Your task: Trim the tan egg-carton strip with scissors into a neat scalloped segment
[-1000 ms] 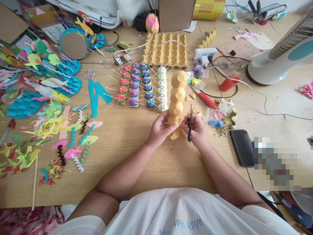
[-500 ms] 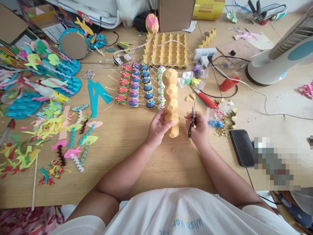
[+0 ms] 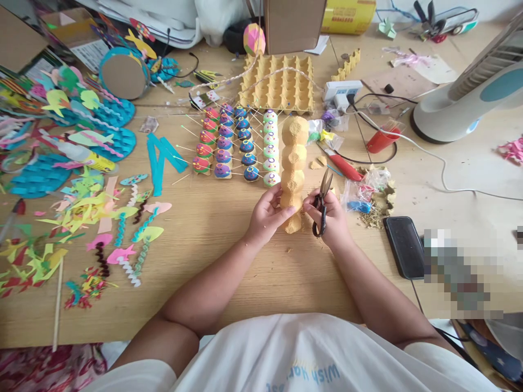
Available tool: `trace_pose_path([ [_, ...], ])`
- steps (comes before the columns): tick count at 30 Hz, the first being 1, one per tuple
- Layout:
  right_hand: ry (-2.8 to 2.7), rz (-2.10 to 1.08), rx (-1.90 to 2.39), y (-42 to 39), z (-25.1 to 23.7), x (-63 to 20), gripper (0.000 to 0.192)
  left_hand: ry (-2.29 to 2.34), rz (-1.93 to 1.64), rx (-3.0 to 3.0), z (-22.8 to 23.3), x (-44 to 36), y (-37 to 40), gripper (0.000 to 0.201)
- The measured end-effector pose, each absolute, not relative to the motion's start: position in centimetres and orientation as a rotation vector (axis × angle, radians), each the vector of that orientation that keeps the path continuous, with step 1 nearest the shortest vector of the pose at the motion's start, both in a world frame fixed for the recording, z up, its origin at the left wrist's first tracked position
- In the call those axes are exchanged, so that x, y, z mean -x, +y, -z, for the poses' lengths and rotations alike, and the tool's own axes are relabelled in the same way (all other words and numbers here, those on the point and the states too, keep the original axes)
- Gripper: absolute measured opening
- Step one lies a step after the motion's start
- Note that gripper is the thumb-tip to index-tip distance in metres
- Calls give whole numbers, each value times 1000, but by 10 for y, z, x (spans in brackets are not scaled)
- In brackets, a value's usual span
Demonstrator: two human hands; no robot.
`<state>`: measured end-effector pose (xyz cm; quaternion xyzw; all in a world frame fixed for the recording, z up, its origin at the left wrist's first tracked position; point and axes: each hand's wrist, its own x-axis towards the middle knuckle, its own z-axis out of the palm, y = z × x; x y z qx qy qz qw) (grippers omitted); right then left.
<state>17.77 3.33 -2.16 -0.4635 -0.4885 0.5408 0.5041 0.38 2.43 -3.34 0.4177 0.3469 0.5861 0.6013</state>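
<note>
**Egg-carton strip held beside small scissors over a cluttered craft surface**

A strip of yellow egg-carton cups [image 3: 294, 163] is gripped near its lower end by the left hand [image 3: 267, 215], whose fingers are curled around it with the thumb pressed on the front. The strip stands roughly upright, rising away from the hand, and its bottom cup rests on the wooden surface [image 3: 229, 272]. Just to the right of the strip, a pair of small black scissors [image 3: 322, 201] is pinched in the right hand [image 3: 333, 218], blades slightly parted and pointing up and away from the body, close to the strip but not touching it. Beyond the left hand, rows of painted egg-cup figures on thin sticks [image 3: 235, 144] are lined up, and behind them a flat egg tray [image 3: 278, 81] is laid. To the right of the right hand, a black phone [image 3: 404, 245] is lying face up. Far to the left of the left hand, coloured paper cut-outs [image 3: 81, 212] are scattered.
</note>
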Motion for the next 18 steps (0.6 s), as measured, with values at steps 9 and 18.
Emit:
trace_pose_path([
  [9, -1174, -1305, 1092, 32, 20, -175, 41, 759, -1378, -1032, 34, -5, 23, 62],
  [18, -1360, -981, 1162, 27, 24, -175, 27, 803, -1437, -1030, 37, -5, 23, 64],
])
